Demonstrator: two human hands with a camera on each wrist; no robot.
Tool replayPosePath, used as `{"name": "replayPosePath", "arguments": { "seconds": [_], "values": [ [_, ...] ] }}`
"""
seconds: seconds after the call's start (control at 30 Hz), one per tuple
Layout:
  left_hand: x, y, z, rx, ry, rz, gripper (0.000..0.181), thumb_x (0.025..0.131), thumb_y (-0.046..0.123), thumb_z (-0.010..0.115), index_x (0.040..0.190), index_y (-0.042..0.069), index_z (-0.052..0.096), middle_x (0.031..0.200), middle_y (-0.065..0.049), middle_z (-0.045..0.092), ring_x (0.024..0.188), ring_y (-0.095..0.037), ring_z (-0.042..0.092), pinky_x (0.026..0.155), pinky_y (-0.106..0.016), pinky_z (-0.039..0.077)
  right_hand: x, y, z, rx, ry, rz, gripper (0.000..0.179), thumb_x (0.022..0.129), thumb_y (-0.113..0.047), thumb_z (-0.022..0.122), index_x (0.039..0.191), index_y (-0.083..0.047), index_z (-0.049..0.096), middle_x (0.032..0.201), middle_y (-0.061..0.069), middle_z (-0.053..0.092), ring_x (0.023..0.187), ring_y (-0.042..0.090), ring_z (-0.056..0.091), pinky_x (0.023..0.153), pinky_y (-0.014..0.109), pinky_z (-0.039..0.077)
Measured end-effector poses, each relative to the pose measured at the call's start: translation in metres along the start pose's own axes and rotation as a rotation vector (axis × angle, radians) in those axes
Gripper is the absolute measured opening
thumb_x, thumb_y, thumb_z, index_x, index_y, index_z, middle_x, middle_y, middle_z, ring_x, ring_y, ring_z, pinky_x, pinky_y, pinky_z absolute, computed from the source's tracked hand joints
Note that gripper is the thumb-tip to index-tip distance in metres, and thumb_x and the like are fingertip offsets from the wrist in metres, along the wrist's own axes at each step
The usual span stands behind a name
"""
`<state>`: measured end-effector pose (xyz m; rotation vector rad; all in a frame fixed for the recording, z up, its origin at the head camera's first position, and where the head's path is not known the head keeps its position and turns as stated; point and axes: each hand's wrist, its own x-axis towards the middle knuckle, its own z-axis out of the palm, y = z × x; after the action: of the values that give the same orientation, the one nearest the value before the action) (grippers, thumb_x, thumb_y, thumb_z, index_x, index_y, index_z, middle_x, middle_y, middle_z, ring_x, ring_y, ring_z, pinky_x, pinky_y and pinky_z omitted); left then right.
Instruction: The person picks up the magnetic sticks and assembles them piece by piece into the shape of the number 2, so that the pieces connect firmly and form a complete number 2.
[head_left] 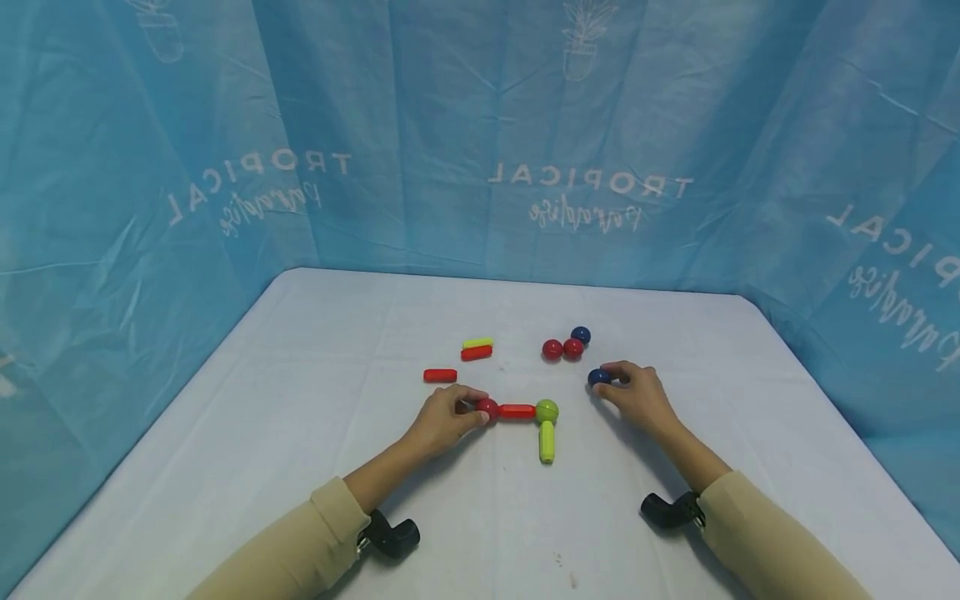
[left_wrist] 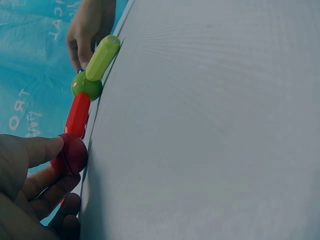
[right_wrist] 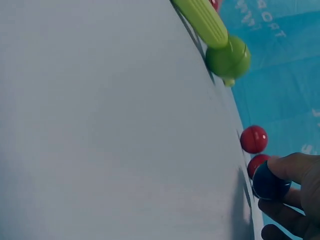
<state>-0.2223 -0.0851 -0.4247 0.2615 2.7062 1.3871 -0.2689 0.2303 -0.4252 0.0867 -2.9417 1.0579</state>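
Observation:
My left hand (head_left: pixel 444 419) pinches a red ball (left_wrist: pixel 74 155) between thumb and fingers. That ball joins the left end of a red rod (head_left: pixel 517 411), whose other end meets a green ball (head_left: pixel 547 411). From the green ball a lime-green rod (head_left: pixel 547 443) points toward me, so the joined pieces form an L. To the right, my right hand (head_left: pixel 639 398) pinches a dark blue ball (right_wrist: pixel 270 181), apart from the L. Its thumb and fingers hide part of the blue ball.
Behind the right hand sit two red balls (head_left: pixel 552 349) and another blue ball (head_left: pixel 581 335). Beyond the left hand lie a red rod (head_left: pixel 440 376) and, farther back, a second red rod (head_left: pixel 476 353) beside a yellow-green rod (head_left: pixel 477 342). A blue curtain (head_left: pixel 480 133) stands behind the white table (head_left: pixel 337 333).

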Motion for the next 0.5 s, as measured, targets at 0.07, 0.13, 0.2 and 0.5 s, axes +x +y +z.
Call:
{"name": "replayPosePath", "arguments": {
  "seconds": [0.07,0.13,0.2,0.5],
  "values": [
    [0.000,0.000,0.000,-0.002,-0.001,-0.004,0.032,0.083,0.018,0.070,0.115,0.014,0.066,0.110,-0.002,0.065,0.088,-0.014,0.056,0.073,-0.024,0.048,-0.012,-0.001,-0.001,-0.003,-0.008,-0.021,0.048,0.086,-0.029,0.066,0.127,-0.006,0.057,0.124,0.018,0.059,0.116,0.034,0.049,0.092,0.049,0.044],
    [0.000,0.000,0.000,0.000,-0.001,-0.001,0.032,0.083,0.018,0.070,0.115,0.013,0.066,0.110,-0.003,0.065,0.088,-0.014,0.056,0.073,-0.024,0.048,-0.024,-0.003,0.000,-0.006,-0.017,-0.045,0.046,0.084,-0.028,0.068,0.124,-0.006,0.059,0.119,0.016,0.062,0.111,0.031,0.051,0.089,0.046,0.046],
    [0.000,0.000,-0.001,-0.006,-0.001,-0.003,0.031,0.084,0.017,0.070,0.115,0.012,0.066,0.110,-0.003,0.065,0.088,-0.014,0.056,0.074,-0.024,0.048,-0.036,-0.006,0.002,-0.014,-0.025,-0.077,0.044,0.083,-0.027,0.069,0.121,-0.007,0.062,0.113,0.013,0.065,0.105,0.027,0.052,0.084,0.041,0.045],
    [0.000,0.000,0.000,-0.002,0.000,0.007,0.031,0.083,0.016,0.070,0.113,0.011,0.066,0.109,-0.003,0.066,0.087,-0.015,0.055,0.073,-0.024,0.047,-0.083,-0.019,0.017,0.011,-0.053,-0.087,0.038,0.079,-0.028,0.074,0.114,-0.015,0.066,0.101,0.005,0.058,0.093,0.017,0.048,0.076,0.029,0.039]
  ]
}}
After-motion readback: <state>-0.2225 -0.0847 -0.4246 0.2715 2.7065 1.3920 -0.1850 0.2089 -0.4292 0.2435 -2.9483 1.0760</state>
